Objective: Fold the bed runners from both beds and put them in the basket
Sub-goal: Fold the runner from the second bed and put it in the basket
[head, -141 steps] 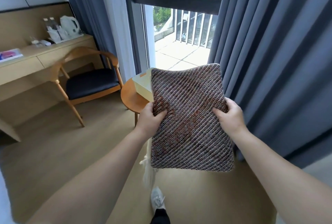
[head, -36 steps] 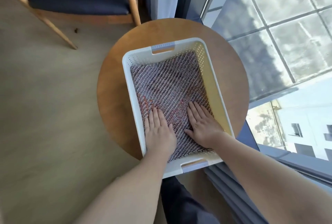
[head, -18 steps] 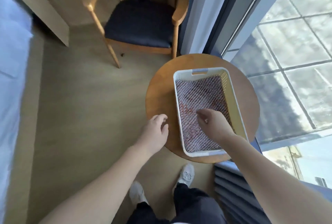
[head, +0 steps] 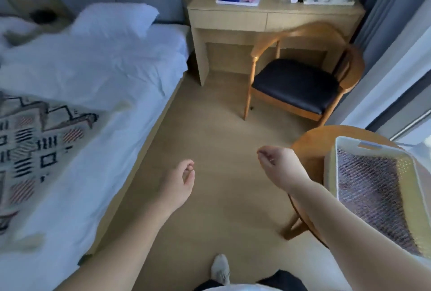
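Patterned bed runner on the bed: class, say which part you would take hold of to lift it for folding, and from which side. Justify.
Probably the end nearest the aisle, pinched along its edge, coming from the floor side of the bed. The bed runner lies flat across the mattress, that end is exposed and closest, and the left hand and right hand both hold nothing.

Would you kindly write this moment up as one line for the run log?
left hand: empty | right hand: empty | folded runner: in basket | patterned runner: on bed
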Demonstrator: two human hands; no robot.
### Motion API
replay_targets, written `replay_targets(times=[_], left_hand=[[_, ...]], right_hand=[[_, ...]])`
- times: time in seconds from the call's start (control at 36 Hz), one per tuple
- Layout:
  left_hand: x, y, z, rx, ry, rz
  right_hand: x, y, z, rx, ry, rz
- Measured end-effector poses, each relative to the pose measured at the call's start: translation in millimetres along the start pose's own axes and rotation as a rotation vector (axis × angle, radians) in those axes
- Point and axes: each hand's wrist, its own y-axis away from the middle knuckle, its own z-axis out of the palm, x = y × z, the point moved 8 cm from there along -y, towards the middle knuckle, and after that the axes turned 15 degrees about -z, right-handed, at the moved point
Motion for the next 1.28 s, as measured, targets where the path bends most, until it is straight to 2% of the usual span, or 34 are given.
replay_targets(times=[0.28,0.5,0.72,0.89,1.11,1.28], left_hand=[[-103.0,97.7,-93.8,0.244,0.065,-0.276],[-175.0,173.3,-144.0,0.346,0.071,-0.399],[-255.9,217.1,-205.9,0.474,0.151,-0.441],[-337.7,237.0,-253.1,0.476,0.149,-0.442],[-454.6,250.1,-353.0,0.443,0.067,-0.461],[-497.7,244.5,-400.4,0.408,0.014,-0.434]], right_hand=[[-122.4,-9.1,69.1,-0.156,-0.066,-0.333],[-213.8,22.7,131.0,-0.284,-0.157,-0.467],[-310.5,39.8,171.8,-0.348,-0.118,-0.561],[-400.3,49.4,233.8,-0.342,-0.13,-0.624],[-529.2,70.8,346.8,-0.39,-0.122,-0.629],[-574.3,74.0,389.9,-0.38,-0.098,-0.583]])
